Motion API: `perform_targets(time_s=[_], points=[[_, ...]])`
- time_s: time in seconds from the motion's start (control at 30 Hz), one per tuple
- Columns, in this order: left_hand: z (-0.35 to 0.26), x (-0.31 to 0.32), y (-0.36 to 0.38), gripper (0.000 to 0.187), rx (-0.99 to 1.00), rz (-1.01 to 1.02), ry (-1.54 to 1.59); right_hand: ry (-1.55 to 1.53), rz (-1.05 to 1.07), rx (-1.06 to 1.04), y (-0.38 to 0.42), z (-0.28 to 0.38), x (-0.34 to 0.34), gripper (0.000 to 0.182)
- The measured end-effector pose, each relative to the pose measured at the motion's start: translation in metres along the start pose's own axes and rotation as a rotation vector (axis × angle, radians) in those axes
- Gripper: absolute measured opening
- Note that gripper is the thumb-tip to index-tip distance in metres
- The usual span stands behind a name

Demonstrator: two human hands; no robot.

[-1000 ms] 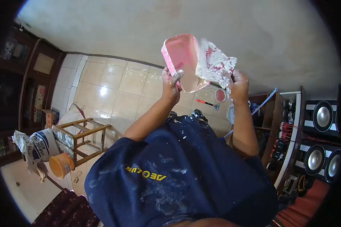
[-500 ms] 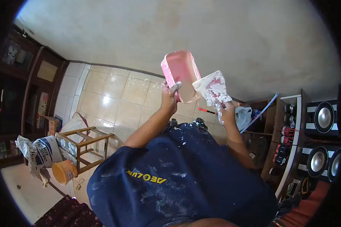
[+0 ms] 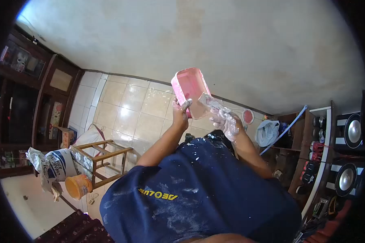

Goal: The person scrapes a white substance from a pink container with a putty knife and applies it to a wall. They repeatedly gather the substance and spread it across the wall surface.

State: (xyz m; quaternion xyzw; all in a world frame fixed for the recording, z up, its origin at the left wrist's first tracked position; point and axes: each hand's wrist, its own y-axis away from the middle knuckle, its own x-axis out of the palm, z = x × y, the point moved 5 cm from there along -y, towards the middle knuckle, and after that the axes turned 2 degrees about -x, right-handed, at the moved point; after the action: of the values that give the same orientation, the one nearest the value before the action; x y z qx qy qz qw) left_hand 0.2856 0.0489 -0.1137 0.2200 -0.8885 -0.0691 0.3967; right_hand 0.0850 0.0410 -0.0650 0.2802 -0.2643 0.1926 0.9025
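My left hand [image 3: 181, 111] is wrapped round the near left side of a pink rectangular tub [image 3: 177, 90], its thumb over the rim. White paste streaks the tub's rim and outer wall. A putty knife [image 3: 209, 101] smeared with white paste is gripped in my right hand [image 3: 228, 123]. Its blade appears nearly edge-on and overlaps the tub's right rim. Paste coats my right fingers and hides much of the handle. Both hands are held out in front of a dark blue shirt [image 3: 198, 182] spotted with white.
Ahead stands a patchy grey wall [image 3: 239, 44] above a tiled floor [image 3: 136, 105]. On the left are a wooden stool [image 3: 109, 152], an orange bucket [image 3: 78, 187] and a printed sack [image 3: 61, 164]. A shelf [image 3: 302, 141], a plastic bag [image 3: 267, 133] and speakers [image 3: 347, 178] line the right.
The putty knife has turned from showing its broad face to nearly edge-on and shifted left over the tub's rim. The tub sits slightly lower in view, and the camera has shifted.
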Motion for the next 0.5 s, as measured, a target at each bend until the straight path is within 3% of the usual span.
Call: perform_targets(time_s=[0.03, 0.1, 0.17, 0.23, 0.3, 0.33, 0.5], points=[[0.001, -0.003, -0.003, 0.062, -0.002, -0.005, -0.001, -0.161, 0.064, -0.01, -0.005, -0.004, -0.002, 0.046], [-0.002, -0.004, -0.009, 0.057, 0.02, 0.011, -0.089, -0.15, 0.054, -0.037, -0.015, -0.008, -0.005, 0.055], [-0.004, -0.005, -0.017, 0.057, 0.013, 0.006, -0.095, -0.443, 0.21, -0.036, -0.019, -0.007, 0.007, 0.061], [-0.008, -0.002, -0.026, 0.057, 0.004, -0.005, -0.104, -0.424, 0.118, 0.001, -0.032, -0.012, 0.003, 0.064], [-0.011, -0.002, -0.038, 0.057, -0.041, -0.018, -0.108, -0.412, -0.078, 0.149, -0.049, -0.023, -0.003, 0.049], [-0.014, 0.0, -0.043, 0.056, -0.07, -0.02, -0.101, -0.311, -0.271, 0.123, -0.059, -0.026, -0.006, 0.039], [-0.012, -0.024, -0.102, 0.057, -0.077, 0.016, -0.099, -0.294, -0.309, 0.149, -0.116, -0.028, -0.01, 0.024]])
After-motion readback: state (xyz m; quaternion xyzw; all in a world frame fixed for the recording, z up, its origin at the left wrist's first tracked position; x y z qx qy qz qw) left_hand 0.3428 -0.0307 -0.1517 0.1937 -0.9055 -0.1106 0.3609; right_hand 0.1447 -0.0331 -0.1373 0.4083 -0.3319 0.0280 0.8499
